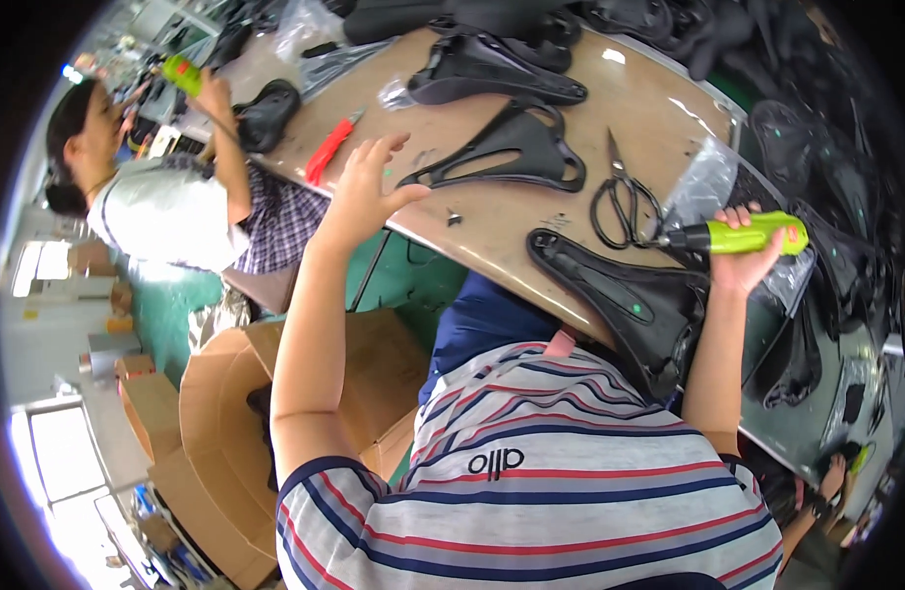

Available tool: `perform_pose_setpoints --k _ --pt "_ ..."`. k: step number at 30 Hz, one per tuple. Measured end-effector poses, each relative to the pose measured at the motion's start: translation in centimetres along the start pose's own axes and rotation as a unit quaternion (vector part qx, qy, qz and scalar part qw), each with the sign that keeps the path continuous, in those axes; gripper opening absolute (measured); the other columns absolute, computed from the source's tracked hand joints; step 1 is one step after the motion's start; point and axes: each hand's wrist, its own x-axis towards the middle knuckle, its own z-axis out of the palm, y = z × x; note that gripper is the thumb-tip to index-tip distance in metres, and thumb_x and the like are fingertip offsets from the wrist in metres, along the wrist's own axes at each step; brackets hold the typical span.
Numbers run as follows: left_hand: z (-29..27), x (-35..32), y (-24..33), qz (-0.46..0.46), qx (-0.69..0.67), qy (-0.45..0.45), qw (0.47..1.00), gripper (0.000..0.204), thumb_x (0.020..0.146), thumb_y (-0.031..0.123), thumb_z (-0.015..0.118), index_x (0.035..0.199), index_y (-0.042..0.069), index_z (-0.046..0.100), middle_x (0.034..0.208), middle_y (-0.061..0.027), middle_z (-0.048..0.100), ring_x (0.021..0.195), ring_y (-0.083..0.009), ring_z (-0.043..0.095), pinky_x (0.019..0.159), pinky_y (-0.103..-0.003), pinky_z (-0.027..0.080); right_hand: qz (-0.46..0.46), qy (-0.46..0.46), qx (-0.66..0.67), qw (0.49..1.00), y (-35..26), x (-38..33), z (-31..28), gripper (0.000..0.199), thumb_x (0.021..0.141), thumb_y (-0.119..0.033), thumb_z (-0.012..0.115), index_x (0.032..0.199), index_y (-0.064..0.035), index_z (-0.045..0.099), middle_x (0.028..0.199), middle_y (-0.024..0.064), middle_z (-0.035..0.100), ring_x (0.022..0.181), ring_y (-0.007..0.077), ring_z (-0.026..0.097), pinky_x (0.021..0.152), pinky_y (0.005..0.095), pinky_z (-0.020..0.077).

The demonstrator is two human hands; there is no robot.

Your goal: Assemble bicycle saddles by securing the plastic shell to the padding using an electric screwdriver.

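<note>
My left hand (366, 195) is raised over the near edge of the table, its fingers spread and holding nothing. Close beside its fingertips lies a black saddle frame (516, 152) with long cut-outs. In my right hand (743, 265) is a lime-green power screwdriver (757, 234), its dark nose and thin bit pointing left. A black bicycle saddle (625, 295) rests at the table's front edge against my body, just left of my right forearm. Black-handled scissors (622, 202) lie beyond the saddle, their blades pointing away from me, with the screwdriver's bit near the handles.
The brown table (443, 226) also carries a red-handled tool (331, 147), another black saddle (492, 74) and plastic bags (703, 187). Black saddles (826, 157) pile up at right. A cardboard box (236, 393) stands below left. A co-worker (167, 197) at left holds a similar green tool.
</note>
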Motion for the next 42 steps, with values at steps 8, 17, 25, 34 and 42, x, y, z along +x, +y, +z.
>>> perform_pose_setpoints --k 8,17,25,34,42 --pt "4.7 4.8 0.0 -0.022 -0.05 -0.135 0.989 0.058 0.066 0.021 0.08 0.118 0.005 0.06 0.107 -0.0103 0.061 0.092 -0.0227 0.059 0.079 -0.032 0.047 -0.035 -0.003 0.035 0.999 -1.4 -0.8 0.5 0.05 0.081 -0.05 0.06 0.099 -0.0051 0.047 0.075 0.0046 0.043 0.069 0.0194 0.041 0.077 0.0389 0.0373" --pt "4.3 3.9 0.5 0.082 0.01 -0.031 0.996 0.049 0.073 0.007 0.073 0.119 0.001 0.057 0.109 -0.0115 0.059 0.093 -0.0227 0.059 0.082 -0.031 0.048 -0.116 -0.057 0.045 0.991 -6.8 -2.8 1.6 0.057 0.074 -0.053 0.066 0.098 -0.0042 0.048 0.077 0.0058 0.049 0.071 0.0216 0.046 0.08 0.0422 0.0375" --pt "2.8 1.5 10.5 0.197 -0.12 -0.143 0.962 0.058 0.062 0.007 0.08 0.116 0.0 0.061 0.103 -0.0104 0.057 0.089 -0.0217 0.056 0.073 -0.03 0.047 -0.218 -0.038 0.044 0.974 -13.2 -6.3 2.1 0.056 0.063 -0.039 0.073 0.095 -0.0023 0.046 0.072 0.0025 0.044 0.066 0.016 0.043 0.075 0.0327 0.0373" --pt "7.4 2.7 17.1 0.315 -0.046 -0.225 0.921 0.062 0.064 0.025 0.077 0.121 0.011 0.06 0.117 -0.0113 0.055 0.104 -0.0325 0.052 0.092 -0.043 0.04 -0.244 -0.051 0.037 0.968 -13.0 -7.7 2.7 0.061 0.066 -0.042 0.076 0.099 -0.0009 0.045 0.074 0.004 0.048 0.066 0.0165 0.048 0.073 0.0337 0.0406" --pt "11.7 -0.6 22.1 0.411 -0.08 -0.366 0.831 0.068 0.067 0.054 0.063 0.129 0.025 0.055 0.14 -0.0105 0.043 0.131 -0.0329 0.036 0.108 -0.05 0.026 -0.284 0.012 0.002 0.959 -10.7 -7.7 4.2 0.044 0.085 -0.046 0.058 0.1 -0.0063 0.048 0.071 0.0001 0.042 0.062 0.0141 0.041 0.067 0.0301 0.039"
